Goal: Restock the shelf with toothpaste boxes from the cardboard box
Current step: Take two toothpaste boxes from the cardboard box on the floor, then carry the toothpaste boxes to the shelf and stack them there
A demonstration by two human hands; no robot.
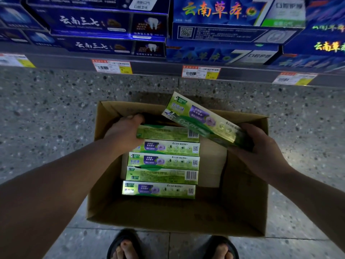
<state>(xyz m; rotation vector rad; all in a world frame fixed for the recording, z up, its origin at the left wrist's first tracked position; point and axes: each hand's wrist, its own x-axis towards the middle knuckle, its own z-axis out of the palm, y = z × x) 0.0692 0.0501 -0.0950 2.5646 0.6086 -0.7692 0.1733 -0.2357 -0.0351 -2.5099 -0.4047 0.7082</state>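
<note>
On the speckled floor (pixel 56 113) below the shelf edge, an open cardboard box (pixel 242 208) sits just in front of the person's sandalled feet (pixel 128 245). Inside it, green toothpaste boxes (pixel 162 162) lie flat in a row, long sides touching, running from the near wall toward the far wall; some show the printed front, others a barcode side. They rest on a pale layer beneath, and the right part of the carton's interior is bare.

The left hand (pixel 124 130) reaches into the far left corner of the carton, its fingers closed around the left end of the farthest box in the row (pixel 168 133), thumb along the far side. The right hand (pixel 261 144) is over the right wall of the carton, fingers gripping the lower right end of a raised toothpaste box (pixel 197 118), which is tilted with its other end pointing up toward the far wall.

Above, the shelf (pixel 158 67) carries dark blue toothpaste cartons (pixel 93 23) stacked in rows, with price tags (pixel 112 66) clipped along its front edge.
</note>
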